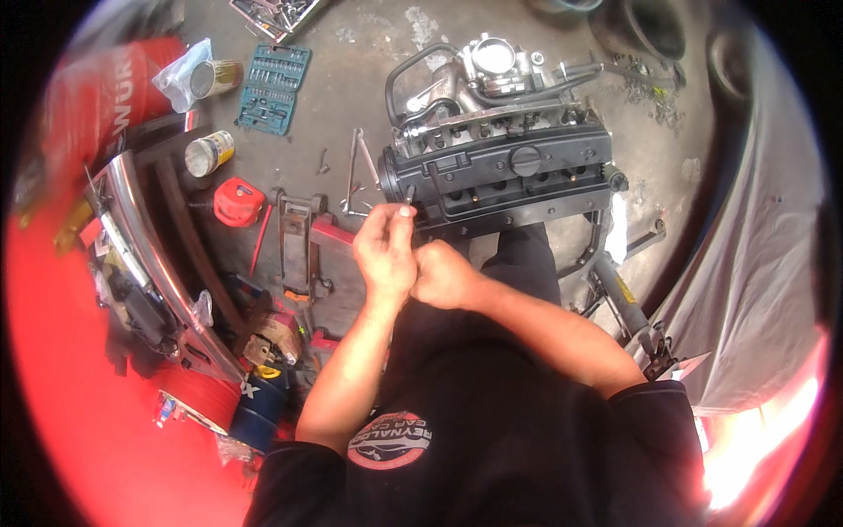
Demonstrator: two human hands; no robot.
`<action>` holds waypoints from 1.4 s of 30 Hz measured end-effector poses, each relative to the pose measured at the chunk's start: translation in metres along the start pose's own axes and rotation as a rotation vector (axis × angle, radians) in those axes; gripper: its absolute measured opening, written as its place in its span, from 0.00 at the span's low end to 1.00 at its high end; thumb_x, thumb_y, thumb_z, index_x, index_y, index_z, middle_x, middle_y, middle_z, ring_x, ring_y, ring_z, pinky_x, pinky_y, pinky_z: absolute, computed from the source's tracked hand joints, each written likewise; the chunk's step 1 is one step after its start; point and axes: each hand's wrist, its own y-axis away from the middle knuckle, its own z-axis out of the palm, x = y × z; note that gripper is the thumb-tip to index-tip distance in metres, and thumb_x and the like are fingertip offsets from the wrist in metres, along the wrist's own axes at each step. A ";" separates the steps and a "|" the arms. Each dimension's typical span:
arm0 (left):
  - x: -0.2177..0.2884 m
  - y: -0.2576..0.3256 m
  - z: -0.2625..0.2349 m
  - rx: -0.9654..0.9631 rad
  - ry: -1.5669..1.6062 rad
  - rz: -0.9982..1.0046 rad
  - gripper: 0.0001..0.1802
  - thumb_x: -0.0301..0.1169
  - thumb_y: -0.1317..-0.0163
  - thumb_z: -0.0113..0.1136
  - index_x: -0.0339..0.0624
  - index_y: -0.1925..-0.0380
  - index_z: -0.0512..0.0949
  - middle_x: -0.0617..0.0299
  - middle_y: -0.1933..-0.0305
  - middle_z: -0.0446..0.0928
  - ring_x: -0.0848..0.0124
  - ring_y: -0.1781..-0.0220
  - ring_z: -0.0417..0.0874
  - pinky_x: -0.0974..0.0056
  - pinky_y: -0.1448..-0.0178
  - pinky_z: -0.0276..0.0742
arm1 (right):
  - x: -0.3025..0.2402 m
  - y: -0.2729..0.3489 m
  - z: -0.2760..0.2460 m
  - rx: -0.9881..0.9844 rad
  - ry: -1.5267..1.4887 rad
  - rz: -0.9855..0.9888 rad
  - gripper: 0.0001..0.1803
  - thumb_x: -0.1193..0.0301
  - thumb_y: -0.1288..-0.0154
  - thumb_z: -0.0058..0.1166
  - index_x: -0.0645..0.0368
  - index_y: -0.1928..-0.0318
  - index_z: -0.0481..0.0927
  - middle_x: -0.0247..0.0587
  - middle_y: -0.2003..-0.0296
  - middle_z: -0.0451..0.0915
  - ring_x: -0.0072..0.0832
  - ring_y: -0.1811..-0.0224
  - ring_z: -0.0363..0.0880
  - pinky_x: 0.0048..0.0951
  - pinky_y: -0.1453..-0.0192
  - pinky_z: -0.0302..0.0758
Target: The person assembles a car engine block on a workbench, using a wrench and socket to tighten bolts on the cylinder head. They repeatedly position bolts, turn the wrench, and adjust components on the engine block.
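In front of me is a car engine [492, 176] with a black ribbed cover and a round cap on top. My left hand [385, 250] is raised at the engine's near left corner. Its thumb and fingers pinch a small, dark, bolt-like piece [410, 194], whose tip shows past the thumb; the rest is hidden. Against the base of the left hand sits my right hand [442, 277], closed in a fist. Whatever it may hold is out of sight.
A floor jack [297, 241] with a red handle stands left of my hands. Beyond lie a teal socket set case [274, 88], a red plastic container [239, 202], a can [210, 154] and a long wrench [349, 171]. On the right hangs a grey cover [746, 263].
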 end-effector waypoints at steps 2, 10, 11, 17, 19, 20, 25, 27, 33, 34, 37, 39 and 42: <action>0.006 -0.005 -0.001 -0.085 -0.172 0.045 0.10 0.31 0.31 0.66 0.36 0.69 0.82 0.68 0.80 0.71 0.80 0.75 0.68 0.67 0.70 0.67 | -0.002 0.006 0.021 0.085 -0.225 0.158 0.08 0.79 0.49 0.57 0.66 0.67 0.84 0.61 0.72 0.84 0.49 0.66 0.88 0.45 0.58 0.80; 0.026 -0.011 0.002 -0.157 -0.260 -0.033 0.15 0.31 0.35 0.66 0.35 0.78 0.76 0.64 0.84 0.65 0.76 0.78 0.64 0.62 0.73 0.64 | 0.022 0.010 0.044 0.212 -0.475 0.040 0.10 0.82 0.50 0.53 0.68 0.65 0.83 0.57 0.74 0.84 0.36 0.70 0.87 0.40 0.63 0.78; 0.027 -0.011 0.002 -0.186 -0.274 -0.002 0.14 0.31 0.36 0.66 0.35 0.77 0.77 0.63 0.84 0.66 0.76 0.78 0.64 0.63 0.73 0.65 | 0.024 0.010 0.045 0.234 -0.410 0.036 0.10 0.82 0.49 0.53 0.68 0.65 0.83 0.56 0.74 0.83 0.34 0.71 0.86 0.39 0.64 0.77; 0.019 -0.012 -0.001 -0.246 -0.270 -0.016 0.09 0.30 0.35 0.65 0.35 0.70 0.83 0.64 0.81 0.72 0.78 0.76 0.69 0.65 0.70 0.67 | 0.011 0.009 0.037 0.207 -0.355 0.140 0.10 0.78 0.47 0.56 0.67 0.63 0.84 0.58 0.74 0.83 0.42 0.70 0.87 0.43 0.63 0.79; 0.016 -0.007 -0.003 -0.157 0.032 0.007 0.09 0.30 0.33 0.62 0.35 0.67 0.84 0.68 0.78 0.74 0.79 0.75 0.69 0.68 0.70 0.65 | 0.000 0.006 0.020 0.186 -0.048 0.023 0.09 0.75 0.46 0.59 0.65 0.64 0.84 0.59 0.73 0.83 0.51 0.67 0.87 0.47 0.61 0.80; 0.014 -0.002 -0.004 -0.108 0.168 -0.005 0.09 0.30 0.32 0.60 0.35 0.65 0.84 0.69 0.76 0.75 0.80 0.74 0.69 0.70 0.70 0.64 | -0.005 0.008 0.013 0.165 0.099 0.006 0.09 0.74 0.46 0.60 0.64 0.64 0.85 0.60 0.72 0.83 0.55 0.65 0.86 0.49 0.60 0.80; -0.003 0.047 -0.004 0.020 0.303 0.044 0.11 0.27 0.30 0.55 0.29 0.58 0.81 0.69 0.77 0.69 0.79 0.76 0.65 0.69 0.66 0.66 | -0.017 0.041 -0.001 -0.008 0.480 -0.077 0.05 0.71 0.47 0.62 0.58 0.74 0.80 0.53 0.75 0.83 0.55 0.68 0.84 0.53 0.62 0.79; -0.013 0.068 -0.003 0.061 0.411 0.013 0.09 0.26 0.31 0.57 0.31 0.58 0.82 0.67 0.73 0.75 0.80 0.72 0.71 0.72 0.66 0.68 | -0.012 0.055 0.004 -0.033 0.500 -0.095 0.04 0.72 0.47 0.62 0.57 0.74 0.81 0.52 0.75 0.83 0.54 0.68 0.84 0.52 0.63 0.79; -0.042 0.103 0.008 0.191 0.491 -0.018 0.09 0.26 0.32 0.57 0.30 0.60 0.81 0.67 0.76 0.72 0.78 0.73 0.70 0.70 0.64 0.72 | 0.015 0.072 0.013 -0.164 0.535 -0.094 0.04 0.71 0.46 0.61 0.57 0.74 0.82 0.51 0.73 0.84 0.54 0.67 0.84 0.53 0.62 0.79; -0.045 0.105 0.011 0.218 0.483 0.001 0.09 0.27 0.32 0.57 0.29 0.60 0.81 0.68 0.77 0.71 0.78 0.74 0.69 0.69 0.64 0.73 | 0.018 0.072 0.012 -0.177 0.545 -0.114 0.04 0.71 0.46 0.61 0.57 0.73 0.82 0.52 0.73 0.84 0.54 0.67 0.84 0.53 0.62 0.79; -0.056 0.110 0.020 0.280 0.490 0.032 0.10 0.27 0.32 0.56 0.29 0.62 0.81 0.68 0.78 0.69 0.78 0.76 0.67 0.67 0.63 0.74 | 0.025 0.073 0.007 -0.242 0.605 -0.109 0.04 0.71 0.46 0.60 0.57 0.71 0.85 0.52 0.73 0.85 0.54 0.66 0.86 0.53 0.60 0.81; -0.062 0.113 0.026 0.325 0.499 0.042 0.11 0.28 0.32 0.55 0.28 0.63 0.80 0.67 0.79 0.69 0.78 0.77 0.65 0.66 0.63 0.75 | 0.029 0.072 0.001 -0.287 0.648 -0.121 0.05 0.71 0.47 0.60 0.56 0.70 0.87 0.53 0.72 0.85 0.53 0.65 0.87 0.52 0.59 0.82; -0.069 0.120 0.035 0.414 0.509 0.054 0.12 0.29 0.31 0.55 0.28 0.66 0.80 0.67 0.81 0.67 0.78 0.79 0.63 0.66 0.62 0.74 | 0.031 0.068 -0.006 -0.348 0.718 -0.195 0.05 0.71 0.47 0.61 0.56 0.71 0.87 0.52 0.72 0.86 0.52 0.65 0.87 0.50 0.60 0.83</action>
